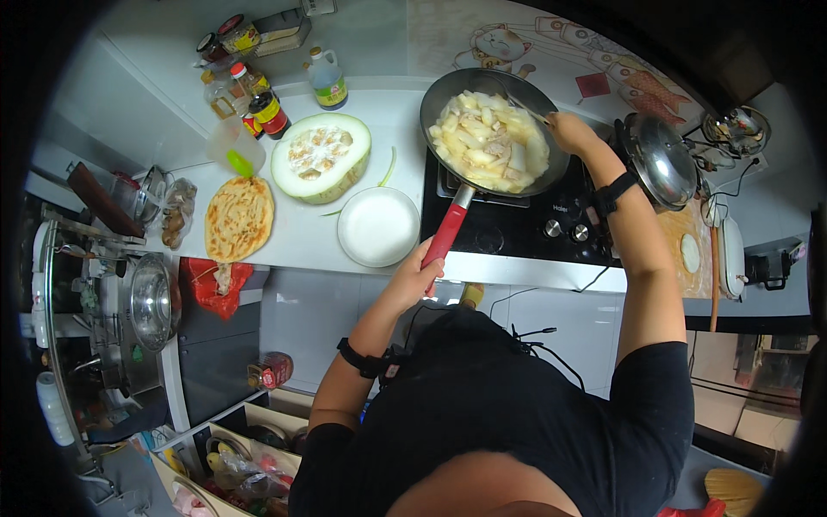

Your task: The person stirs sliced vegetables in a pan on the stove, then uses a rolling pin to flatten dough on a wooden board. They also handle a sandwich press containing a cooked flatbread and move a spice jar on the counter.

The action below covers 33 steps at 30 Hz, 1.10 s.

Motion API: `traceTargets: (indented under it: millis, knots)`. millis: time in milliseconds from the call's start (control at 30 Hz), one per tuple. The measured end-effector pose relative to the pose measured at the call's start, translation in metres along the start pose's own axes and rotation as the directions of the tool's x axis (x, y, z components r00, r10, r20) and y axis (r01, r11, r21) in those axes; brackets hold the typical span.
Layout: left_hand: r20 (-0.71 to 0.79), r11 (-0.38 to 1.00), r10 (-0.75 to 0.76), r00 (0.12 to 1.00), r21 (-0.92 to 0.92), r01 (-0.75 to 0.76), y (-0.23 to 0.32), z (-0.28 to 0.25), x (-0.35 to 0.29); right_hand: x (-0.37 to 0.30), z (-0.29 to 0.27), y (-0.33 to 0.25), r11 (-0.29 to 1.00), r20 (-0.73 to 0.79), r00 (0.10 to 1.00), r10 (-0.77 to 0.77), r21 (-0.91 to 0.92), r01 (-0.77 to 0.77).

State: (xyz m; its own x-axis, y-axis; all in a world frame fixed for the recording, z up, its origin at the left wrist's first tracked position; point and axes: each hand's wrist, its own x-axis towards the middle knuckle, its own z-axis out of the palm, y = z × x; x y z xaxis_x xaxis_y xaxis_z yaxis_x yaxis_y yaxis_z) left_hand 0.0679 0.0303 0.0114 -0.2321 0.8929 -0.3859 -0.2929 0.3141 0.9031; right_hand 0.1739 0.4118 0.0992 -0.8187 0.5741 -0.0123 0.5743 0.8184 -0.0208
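Wok [448, 89], dark and round, over the glossy black hob [521, 242], heaped with soft, pale, glistening food [482, 146]. Left to right I see blistered flatbread [239, 222], a cut melon [332, 164] with powdery white middle, and a smooth round dish [379, 227] on the desk [301, 247]; then the left hand [415, 280] wrapped round the wok's red handle [448, 233], and, well apart, the right hand [572, 134] gripping a slim utensil [520, 102].

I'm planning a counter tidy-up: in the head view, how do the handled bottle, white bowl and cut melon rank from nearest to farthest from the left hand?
From the left hand:
1. White bowl: just to its left, near the counter's front edge.
2. Cut melon: beyond the bowl, farther left.
3. Handled bottle: behind the melon, toward the wall.
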Motion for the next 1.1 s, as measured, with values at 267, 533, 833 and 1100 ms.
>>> traceTargets:
  millis: [267, 533, 833, 1100]
  knots:
    - [0.011, 0.999, 0.031, 0.999, -0.016, -0.031, -0.003, -0.001, 0.003, -0.038, -0.022, -0.044, 0.948, 0.121, 0.975, -0.186, -0.238, 0.21]
    - [0.001, 0.998, 0.051, 0.999, -0.043, -0.051, -0.008, 0.0, 0.005, -0.143, -0.049, -0.029, 0.938, -0.037, 0.989, -0.143, -0.324, 0.124]
    - [0.045, 0.995, 0.052, 0.998, -0.089, -0.048, -0.004, 0.006, 0.003, -0.211, -0.118, -0.045, 0.99, 0.038, 0.989, 0.14, -0.036, -0.139]
    - [0.083, 0.988, 0.037, 0.996, -0.15, -0.024, -0.01, 0.017, 0.002, -0.185, -0.086, -0.075, 0.976, 0.128, 0.99, 0.054, -0.216, -0.025]
